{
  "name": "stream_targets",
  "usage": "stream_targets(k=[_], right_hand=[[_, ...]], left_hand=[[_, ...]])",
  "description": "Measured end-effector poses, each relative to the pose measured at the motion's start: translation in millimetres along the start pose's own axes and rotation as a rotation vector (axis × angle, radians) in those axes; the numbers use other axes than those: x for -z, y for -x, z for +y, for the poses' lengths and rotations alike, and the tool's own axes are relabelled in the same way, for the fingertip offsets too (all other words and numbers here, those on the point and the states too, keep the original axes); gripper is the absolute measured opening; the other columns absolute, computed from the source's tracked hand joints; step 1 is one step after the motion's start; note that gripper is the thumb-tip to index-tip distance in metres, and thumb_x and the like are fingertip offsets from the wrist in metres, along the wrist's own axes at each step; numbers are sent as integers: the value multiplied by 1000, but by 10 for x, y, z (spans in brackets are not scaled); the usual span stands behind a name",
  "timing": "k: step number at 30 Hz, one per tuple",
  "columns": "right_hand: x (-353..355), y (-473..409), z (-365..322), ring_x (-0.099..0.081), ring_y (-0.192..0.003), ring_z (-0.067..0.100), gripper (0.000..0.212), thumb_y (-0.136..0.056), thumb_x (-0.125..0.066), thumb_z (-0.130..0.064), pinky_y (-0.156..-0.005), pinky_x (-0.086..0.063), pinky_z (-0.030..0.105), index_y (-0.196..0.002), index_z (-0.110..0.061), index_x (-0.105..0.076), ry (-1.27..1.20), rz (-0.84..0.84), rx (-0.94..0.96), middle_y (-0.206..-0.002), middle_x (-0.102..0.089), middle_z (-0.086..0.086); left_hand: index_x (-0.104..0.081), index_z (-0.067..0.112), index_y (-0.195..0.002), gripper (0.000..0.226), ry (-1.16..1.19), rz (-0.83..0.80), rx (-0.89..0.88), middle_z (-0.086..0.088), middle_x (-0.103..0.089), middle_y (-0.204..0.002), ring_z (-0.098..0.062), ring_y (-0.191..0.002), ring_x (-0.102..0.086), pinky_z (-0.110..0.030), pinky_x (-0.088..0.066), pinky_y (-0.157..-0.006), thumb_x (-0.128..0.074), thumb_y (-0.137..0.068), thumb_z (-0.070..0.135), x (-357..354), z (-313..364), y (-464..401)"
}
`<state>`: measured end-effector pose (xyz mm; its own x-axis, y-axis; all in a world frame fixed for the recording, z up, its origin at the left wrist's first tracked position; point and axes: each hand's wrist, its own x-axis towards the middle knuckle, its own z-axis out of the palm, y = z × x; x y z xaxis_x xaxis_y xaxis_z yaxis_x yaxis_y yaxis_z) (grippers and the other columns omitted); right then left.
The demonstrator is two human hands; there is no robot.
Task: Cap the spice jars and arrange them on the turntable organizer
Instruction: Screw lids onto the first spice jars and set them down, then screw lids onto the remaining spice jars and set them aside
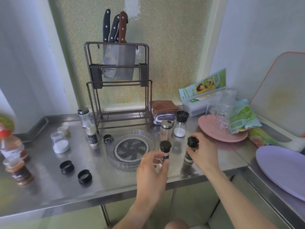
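We've got two small clear black-capped spice jars in hand: left hand (pixel 152 169) grip wrapped round one (pixel 165 152), right hand (pixel 203 152) grip closed on the other (pixel 191 148), both just right of the clear round ridged turntable (pixel 149 138), prob staged for loading. Turntable's bare, plenty of room. Two loose black caps (pixel 66 166) sit near the steel tabletop (pixel 105 184) front edge; uncapped jars at left, well apart.

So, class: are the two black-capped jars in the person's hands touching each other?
Apart. The head view shows bare steel counter between the left jar and the right jar.
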<state>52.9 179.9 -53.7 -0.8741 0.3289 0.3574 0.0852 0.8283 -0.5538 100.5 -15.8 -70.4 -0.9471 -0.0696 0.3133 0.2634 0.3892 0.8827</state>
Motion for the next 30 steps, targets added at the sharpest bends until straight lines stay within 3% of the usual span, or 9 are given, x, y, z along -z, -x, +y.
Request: stream_targets(k=[4, 8, 12, 16, 19, 21, 23, 25, 30], right_hand=[[-53, 25, 31, -71, -99, 28, 51, -78, -84, -20, -82, -55, 38, -122, -23, -57, 29, -4, -25, -112, -74, 1], [78, 112, -64, -63, -120, 35, 76, -76, -87, -27, -92, -55, 46, -141, -19, -47, 61, -13, -83, -135, -65, 9], [180, 235, -502, -57, -119, 39, 63, -82, -81, -24, -89, -53, 50, -135, -13, -50, 31, 160, 24, -129, -62, 16], [110, 389, -1153, -62, -99, 31, 46, -82, -81, -20, -80, -49, 41, -123, -14, -61, -67, 184, 232, -113, -65, 12], [-135, 535, -1603, -64, -87, 18, 39, -83, -80, -20, -72, -46, 31, -119, -17, -64, -124, 72, 394, -107, -65, 2], [-407, 648, -1855, -64, -86, 13, 36, -84, -80, -23, -71, -49, 28, -117, -21, -65, -141, -35, 485, -106, -65, -5], [-721, 775, -2076, -66, -94, 11, 37, -86, -79, -28, -76, -53, 26, -120, -23, -64, -136, -156, 550, -112, -66, -8], [-1020, 899, -2255, -64, -109, 9, 43, -90, -73, -37, -89, -56, 27, -129, -26, -58, -108, -287, 582, -124, -62, -11], [-1539, 1057, -2574, -58, -124, 19, 53, -94, -61, -49, -97, -49, 32, -140, -25, -46, 19, -454, 623, -136, -56, -5]], left_hand=[[-68, 30, -104, 15, -57, 20, 4, 19, -69, -100, 1, -93, -64, -29, -54, -85, -74, -91, 32, 92, -141, -40], [-67, 30, -104, 15, -61, 61, 5, 18, -68, -101, 1, -93, -64, -27, -54, -86, -73, -90, 32, 323, -183, -31], [-67, 29, -105, 15, -70, 175, 32, 19, -68, -103, 0, -93, -64, -23, -53, -84, -73, -91, 33, 778, -354, -84], [-67, 31, -105, 16, -107, 290, 82, 17, -68, -102, 2, -95, -62, -20, -51, -82, -72, -91, 36, 1285, -546, -134], [-67, 28, -104, 15, -166, 424, 88, 16, -66, -101, 0, -92, -62, -11, -48, -76, -71, -91, 34, 1675, -668, -187], [-67, 26, -103, 15, -204, 533, 99, 13, -64, -98, 0, -88, -62, -15, -48, -76, -73, -90, 29, 1945, -750, -205], [-66, 24, -104, 19, -248, 645, 126, 9, -63, -99, -3, -88, -60, -25, -49, -79, -76, -88, 27, 2206, -871, -206], [-62, 23, -106, 27, -276, 755, 149, 5, -60, -103, -12, -90, -56, -24, -41, -80, -79, -85, 24, 2421, -1023, -205], [-53, 14, -127, 60, -263, 893, 314, -7, -49, -128, -25, -119, -41, -25, -27, -94, -84, -76, 18, 2748, -1344, -295]])
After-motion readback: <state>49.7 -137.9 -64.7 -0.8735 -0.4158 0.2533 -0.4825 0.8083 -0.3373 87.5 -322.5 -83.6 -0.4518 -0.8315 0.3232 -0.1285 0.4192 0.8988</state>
